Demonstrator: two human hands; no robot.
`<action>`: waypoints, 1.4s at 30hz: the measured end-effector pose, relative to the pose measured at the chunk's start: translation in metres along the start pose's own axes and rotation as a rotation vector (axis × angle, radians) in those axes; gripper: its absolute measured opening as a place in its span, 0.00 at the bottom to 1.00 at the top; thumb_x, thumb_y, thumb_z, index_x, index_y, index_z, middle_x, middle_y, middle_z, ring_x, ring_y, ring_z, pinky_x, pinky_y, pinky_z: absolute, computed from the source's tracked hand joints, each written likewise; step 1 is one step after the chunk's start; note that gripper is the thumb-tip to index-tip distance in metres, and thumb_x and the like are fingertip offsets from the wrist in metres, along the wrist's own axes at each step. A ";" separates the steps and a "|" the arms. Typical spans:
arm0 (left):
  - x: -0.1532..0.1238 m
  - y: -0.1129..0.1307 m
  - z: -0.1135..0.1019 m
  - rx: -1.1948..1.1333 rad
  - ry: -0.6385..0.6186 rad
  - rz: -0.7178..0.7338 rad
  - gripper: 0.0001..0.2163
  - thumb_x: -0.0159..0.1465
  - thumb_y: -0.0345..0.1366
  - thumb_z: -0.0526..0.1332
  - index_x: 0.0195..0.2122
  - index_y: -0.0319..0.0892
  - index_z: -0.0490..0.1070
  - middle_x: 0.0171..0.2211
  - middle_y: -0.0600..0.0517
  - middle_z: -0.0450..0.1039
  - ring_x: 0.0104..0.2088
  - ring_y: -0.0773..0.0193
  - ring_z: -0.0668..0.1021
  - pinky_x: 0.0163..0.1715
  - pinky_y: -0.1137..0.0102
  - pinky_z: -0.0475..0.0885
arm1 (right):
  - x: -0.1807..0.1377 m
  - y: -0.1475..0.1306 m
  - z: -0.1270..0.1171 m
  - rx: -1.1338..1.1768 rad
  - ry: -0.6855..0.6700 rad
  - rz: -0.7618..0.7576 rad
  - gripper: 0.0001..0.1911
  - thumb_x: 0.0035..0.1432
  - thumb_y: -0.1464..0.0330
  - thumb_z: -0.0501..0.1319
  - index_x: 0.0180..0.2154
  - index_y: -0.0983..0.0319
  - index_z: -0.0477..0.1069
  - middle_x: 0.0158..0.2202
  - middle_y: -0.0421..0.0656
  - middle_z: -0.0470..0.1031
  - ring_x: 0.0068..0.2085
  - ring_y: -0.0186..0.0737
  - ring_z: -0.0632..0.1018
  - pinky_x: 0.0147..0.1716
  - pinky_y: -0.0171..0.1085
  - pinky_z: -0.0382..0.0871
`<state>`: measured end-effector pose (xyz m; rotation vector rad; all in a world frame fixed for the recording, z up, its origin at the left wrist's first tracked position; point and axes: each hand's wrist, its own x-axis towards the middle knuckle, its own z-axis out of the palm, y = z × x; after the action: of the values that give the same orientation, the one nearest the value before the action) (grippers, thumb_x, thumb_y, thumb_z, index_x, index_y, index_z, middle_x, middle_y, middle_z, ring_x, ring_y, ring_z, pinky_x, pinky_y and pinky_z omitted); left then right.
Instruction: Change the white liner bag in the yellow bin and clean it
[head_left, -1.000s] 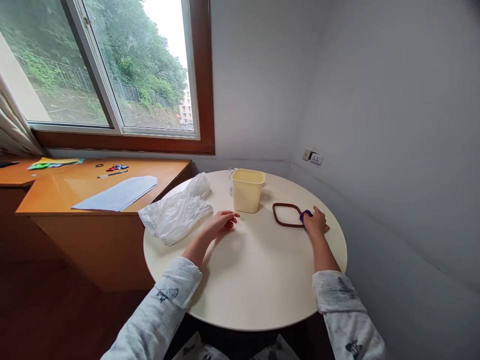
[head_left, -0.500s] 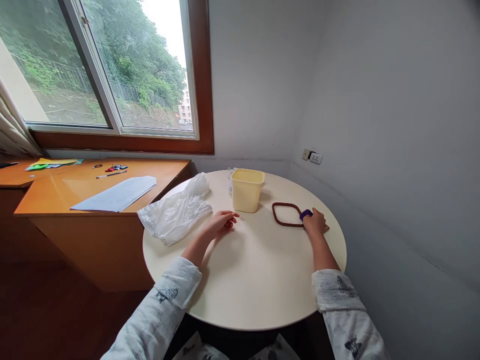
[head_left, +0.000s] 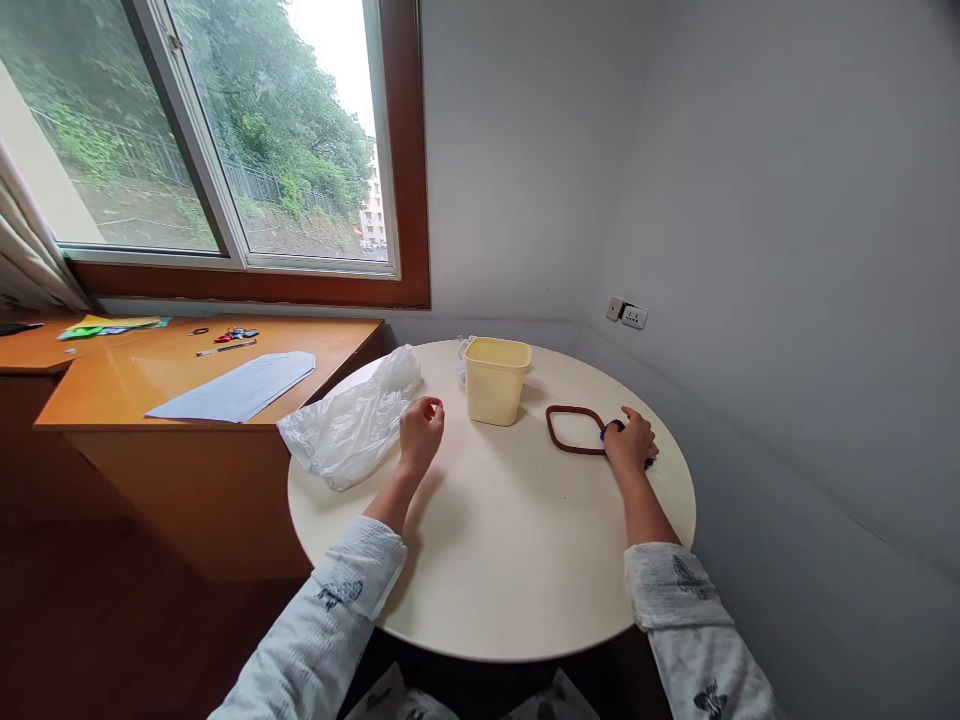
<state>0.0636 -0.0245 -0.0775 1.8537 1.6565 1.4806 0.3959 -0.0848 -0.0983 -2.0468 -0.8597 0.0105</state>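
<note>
While the purple item (head_left: 616,425) lies under the right hand (head_left: 631,444), poking out by the fingertips and again past the wrist side, those fingers drape over it, and whether they're clamped I can't tell! Just left, the brown ring (head_left: 551,430) lies flat on the table (head_left: 517,560); then the yellow bin (head_left: 493,396), upright; and the left hand (head_left: 421,430), fingers curled, tips unclear, beside the plastic bag (head_left: 349,425).
</note>
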 end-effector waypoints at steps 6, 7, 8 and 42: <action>0.003 -0.010 -0.006 0.599 -0.106 -0.155 0.27 0.56 0.38 0.57 0.57 0.38 0.59 0.57 0.35 0.57 0.59 0.44 0.59 0.57 0.49 0.48 | -0.007 -0.007 0.003 0.068 0.075 -0.104 0.20 0.49 0.72 0.49 0.46 0.60 0.66 0.53 0.49 0.64 0.54 0.51 0.63 0.52 0.50 0.48; 0.003 -0.011 -0.006 0.624 -0.175 -0.197 0.28 0.56 0.38 0.56 0.58 0.38 0.56 0.57 0.34 0.57 0.59 0.43 0.59 0.56 0.48 0.47 | -0.009 -0.009 0.003 0.080 0.087 -0.137 0.20 0.49 0.72 0.49 0.45 0.60 0.66 0.52 0.49 0.65 0.53 0.50 0.63 0.52 0.50 0.48; 0.002 -0.012 -0.005 0.630 -0.243 -0.220 0.28 0.57 0.38 0.55 0.59 0.37 0.55 0.56 0.33 0.58 0.58 0.43 0.61 0.55 0.48 0.49 | -0.011 -0.012 0.004 0.090 0.096 -0.173 0.20 0.48 0.72 0.48 0.44 0.60 0.66 0.51 0.48 0.65 0.52 0.49 0.64 0.52 0.49 0.49; -0.006 -0.005 -0.011 0.362 -0.425 -0.104 0.18 0.56 0.40 0.56 0.46 0.38 0.71 0.46 0.36 0.72 0.46 0.47 0.74 0.43 0.62 0.65 | -0.143 -0.095 0.064 0.024 -0.566 -0.986 0.29 0.55 0.71 0.54 0.58 0.51 0.58 0.53 0.46 0.64 0.54 0.46 0.64 0.50 0.46 0.61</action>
<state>0.0534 -0.0327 -0.0789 2.0379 1.8460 0.7084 0.2126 -0.0857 -0.1103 -1.4054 -2.1232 0.0570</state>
